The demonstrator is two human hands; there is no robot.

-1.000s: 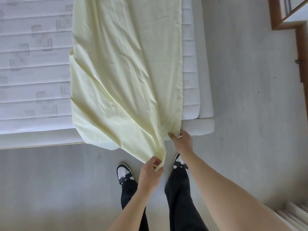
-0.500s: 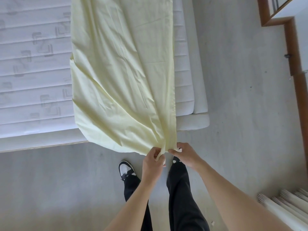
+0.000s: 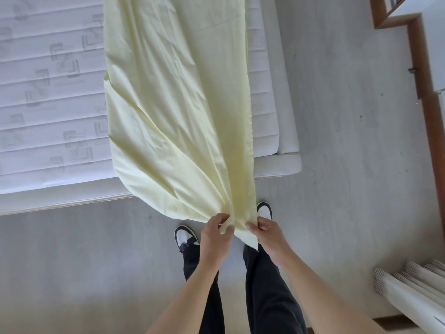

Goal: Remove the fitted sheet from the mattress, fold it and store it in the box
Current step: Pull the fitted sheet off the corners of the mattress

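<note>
Head view: pale yellow fitted sheet (image 3: 173,104) lies lengthwise on the bare mattress (image 3: 48,97), near end gathered past the bed's foot. Left hand (image 3: 214,239) pinches the bunched corner; right hand (image 3: 269,235) pinches the edge beside it. Both grips narrow, holding cloth.

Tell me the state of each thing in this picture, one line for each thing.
fitted sheet: off the mattress corners, lying as a long strip, near end gathered over the bed edge
mattress: bare
left hand: pinches the sheet end
right hand: pinches the sheet end
</note>
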